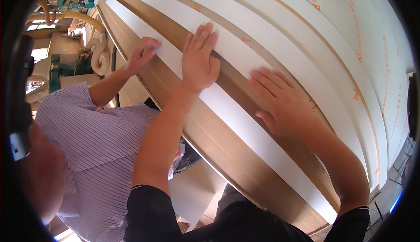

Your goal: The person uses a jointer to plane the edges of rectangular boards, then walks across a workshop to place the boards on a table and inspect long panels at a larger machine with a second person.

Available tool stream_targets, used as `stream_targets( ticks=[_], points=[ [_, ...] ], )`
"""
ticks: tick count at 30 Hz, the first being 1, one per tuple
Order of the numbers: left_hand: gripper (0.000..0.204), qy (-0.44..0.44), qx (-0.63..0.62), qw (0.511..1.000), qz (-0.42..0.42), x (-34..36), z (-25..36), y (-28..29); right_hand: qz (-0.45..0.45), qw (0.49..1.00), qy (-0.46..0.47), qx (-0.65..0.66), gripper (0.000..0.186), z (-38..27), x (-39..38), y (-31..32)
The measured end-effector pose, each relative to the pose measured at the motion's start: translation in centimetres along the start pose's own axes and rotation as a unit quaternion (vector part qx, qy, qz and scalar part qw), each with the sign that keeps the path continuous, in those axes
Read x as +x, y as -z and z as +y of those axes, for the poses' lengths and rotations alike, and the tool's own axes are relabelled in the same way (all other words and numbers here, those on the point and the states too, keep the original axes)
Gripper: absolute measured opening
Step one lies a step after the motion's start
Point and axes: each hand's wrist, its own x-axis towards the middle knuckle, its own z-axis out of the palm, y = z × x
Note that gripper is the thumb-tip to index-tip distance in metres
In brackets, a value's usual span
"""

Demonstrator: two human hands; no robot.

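Fingers (202,36) of your left hand (199,60) lay spread flat on the white strip (227,110), gripping nothing; your right hand (282,102) pressed open just beside it. That strip ran diagonally from upper left to lower right beneath both palms. A co-worker's hand (142,53) held its far end.

Both forearms come up from the lower edge, in short black sleeves. The left hand (199,60) lies flat, palm down, fingers straight and together. The right hand (282,102) also lies flat, fingers slightly spread.
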Motion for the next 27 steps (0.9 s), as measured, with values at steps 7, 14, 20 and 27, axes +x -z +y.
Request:
stream_targets(
  ticks=[7, 14, 20, 27],
  points=[
    [0.055, 0.031, -0.06, 0.997, 0.034, -0.7, -0.3, -0.6, 0.05, 0.961, -0.25, -0.107, 0.068, -4.5, -16.1, 2.1],
    [0.056, 0.393, -0.35, 0.812, 0.253, -2.1, 5.5, -1.0, 0.016, 0.942, -0.334, 0.043, 0.064, -4.7, -16.7, 5.7],
    [0.036, 0.46, -0.69, 0.526, 0.187, -1.5, 12.4, 1.8, -0.059, 0.703, -0.448, 0.549, 0.063, -3.5, -16.0, 13.3],
    [0.026, 0.391, -0.797, 0.45, 0.097, 0.0, 16.4, 2.2, -0.124, 0.676, -0.41, 0.599, 0.065, -1.6, -16.2, 13.8]
  ],
)
